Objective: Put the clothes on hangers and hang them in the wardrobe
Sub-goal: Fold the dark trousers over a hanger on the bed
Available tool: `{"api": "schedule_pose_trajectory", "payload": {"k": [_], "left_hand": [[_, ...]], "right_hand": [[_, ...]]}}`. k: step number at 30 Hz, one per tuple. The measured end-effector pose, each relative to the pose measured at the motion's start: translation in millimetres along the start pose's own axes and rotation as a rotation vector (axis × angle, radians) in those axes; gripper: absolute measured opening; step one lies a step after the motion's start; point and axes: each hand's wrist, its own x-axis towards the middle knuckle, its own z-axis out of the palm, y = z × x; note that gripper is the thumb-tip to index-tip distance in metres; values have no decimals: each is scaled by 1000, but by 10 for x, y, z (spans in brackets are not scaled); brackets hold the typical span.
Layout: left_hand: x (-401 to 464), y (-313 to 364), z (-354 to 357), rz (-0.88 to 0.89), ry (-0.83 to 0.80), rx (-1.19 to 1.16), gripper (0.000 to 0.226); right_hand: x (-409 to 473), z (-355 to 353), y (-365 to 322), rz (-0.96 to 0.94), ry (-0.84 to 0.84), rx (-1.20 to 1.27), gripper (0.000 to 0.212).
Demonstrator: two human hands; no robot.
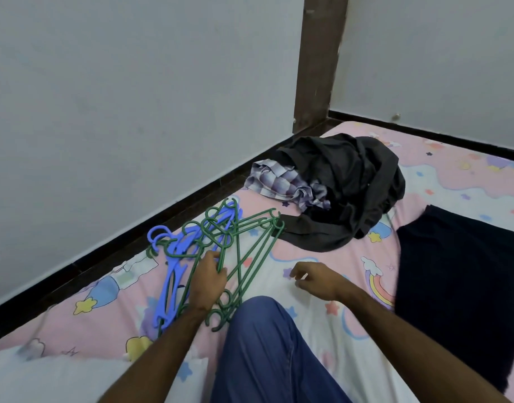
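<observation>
Right, the hangers: a tangled heap of thin green plastic hangers (244,251) lies on the bedsheet (322,338) in front of my knee (267,330), hooks curling every way, with a few flatter blue hangers (174,274) mixed in on the left. My left hand (207,283) is down in the pile, fingers curled around one green bar, thumb pressed against it. My right hand (314,279) hovers just beside the heap, fingers loosely bent and half open, nothing in it. Further back, a crumpled dark grey garment (354,187) slumps in soft folds, a wrinkled checked shirt (282,181) tucked against its left edge. To the right, a flat navy cloth (459,274) lies smooth on the cartoon-printed pink sheet.
</observation>
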Motion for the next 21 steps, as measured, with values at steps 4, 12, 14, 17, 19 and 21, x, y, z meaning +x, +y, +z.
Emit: {"api": "schedule_pose_trajectory", "payload": {"k": [4,12,14,17,19,21], "left_hand": [[-40,20,-84,129,128,-12,18],[-34,292,-322,213,158,-80,13],[-47,420,-412,251,85,-77,11],[-76,638,-588,316,-75,-115,7],[-88,809,-713,354,-162,-142,5],[-81,1000,-818,394,-203,-181,5]], "right_hand": [[-34,-83,-65,2,32,47,25],[-30,-263,-120,5,89,99,30],[-22,-307,-133,-13,144,122,35],[-10,-384,-170,-17,232,152,49],[9,-429,-211,23,352,127,58],[-28,-475,-274,52,515,15,57]]}}
